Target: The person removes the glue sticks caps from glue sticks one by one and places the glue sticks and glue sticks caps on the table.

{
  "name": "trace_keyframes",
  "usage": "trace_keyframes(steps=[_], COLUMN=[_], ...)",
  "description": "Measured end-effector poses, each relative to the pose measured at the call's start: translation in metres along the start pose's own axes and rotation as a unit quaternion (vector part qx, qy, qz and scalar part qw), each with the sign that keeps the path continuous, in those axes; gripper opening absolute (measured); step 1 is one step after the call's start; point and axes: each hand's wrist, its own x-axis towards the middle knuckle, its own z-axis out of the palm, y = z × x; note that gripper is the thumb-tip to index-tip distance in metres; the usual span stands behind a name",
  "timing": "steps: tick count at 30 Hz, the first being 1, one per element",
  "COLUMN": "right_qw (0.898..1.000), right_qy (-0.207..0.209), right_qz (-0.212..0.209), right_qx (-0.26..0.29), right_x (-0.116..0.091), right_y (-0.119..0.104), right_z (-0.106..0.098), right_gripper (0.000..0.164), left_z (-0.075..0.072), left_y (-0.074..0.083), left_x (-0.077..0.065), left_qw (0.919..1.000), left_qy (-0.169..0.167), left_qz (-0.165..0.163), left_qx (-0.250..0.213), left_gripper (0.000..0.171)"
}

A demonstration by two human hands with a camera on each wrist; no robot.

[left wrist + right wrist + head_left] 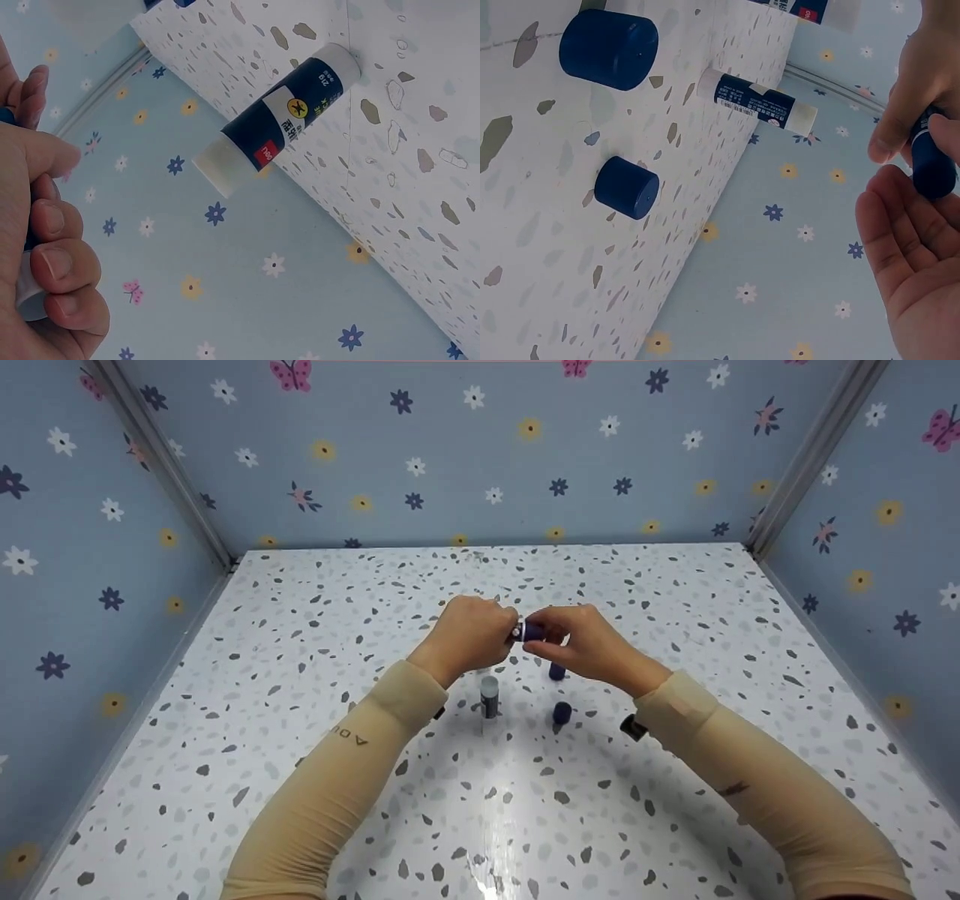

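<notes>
My left hand (476, 634) grips a glue stick (517, 632) by its body, which is mostly covered by the curled fingers. On its right end sits a dark blue cap (534, 631), pinched between the thumb and fingers of my right hand (589, 641). The white base of the held stick (31, 289) pokes out below the left fingers in the left wrist view. Closer to me, an uncapped glue stick (489, 697) stands upright on the table. Two loose blue caps, a nearer cap (562, 712) and a farther cap (556, 670), stand to its right.
Another uncapped glue stick (757, 101) stands beyond the caps in the right wrist view; the left hand mostly hides it from the head camera. Flower-patterned panels (450, 450) enclose the speckled white table (315, 780) at the back and both sides.
</notes>
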Motion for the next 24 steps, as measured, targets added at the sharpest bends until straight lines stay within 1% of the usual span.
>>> trace_keyframes(steps=[5,10,13,17,24], right_qw=[1.0,0.999,0.999,0.998,0.996], right_qy=[-0.007,-0.002,0.005,0.012,0.02], right_qz=[-0.007,-0.027,-0.044,-0.061,-0.075], right_qx=[-0.008,-0.017,-0.02,-0.027,-0.036], right_x=[0.0011,0.002,0.0022,0.0021,0.0015], right_y=[0.0006,0.0007,0.001,0.0028,0.0047], right_z=[-0.0003,-0.0012,-0.0021,-0.0025,-0.0026], right_gripper=[0.023,0.022,0.022,0.023,0.022], left_z=[-0.0017,-0.0025,-0.0029,-0.0034,-0.0029], left_y=[0.0004,0.0007,0.0007,0.0008,0.0007], left_x=[-0.0003,-0.0007,-0.0003,0.0001,0.0004], left_qw=[1.0,1.0,0.9999,0.9995,0.9974], left_qy=[-0.004,-0.005,-0.004,-0.012,-0.031], left_qz=[-0.001,-0.002,-0.004,-0.011,-0.022], left_qx=[0.001,-0.004,-0.014,-0.027,-0.062], left_gripper=[0.013,0.012,0.011,0.01,0.01])
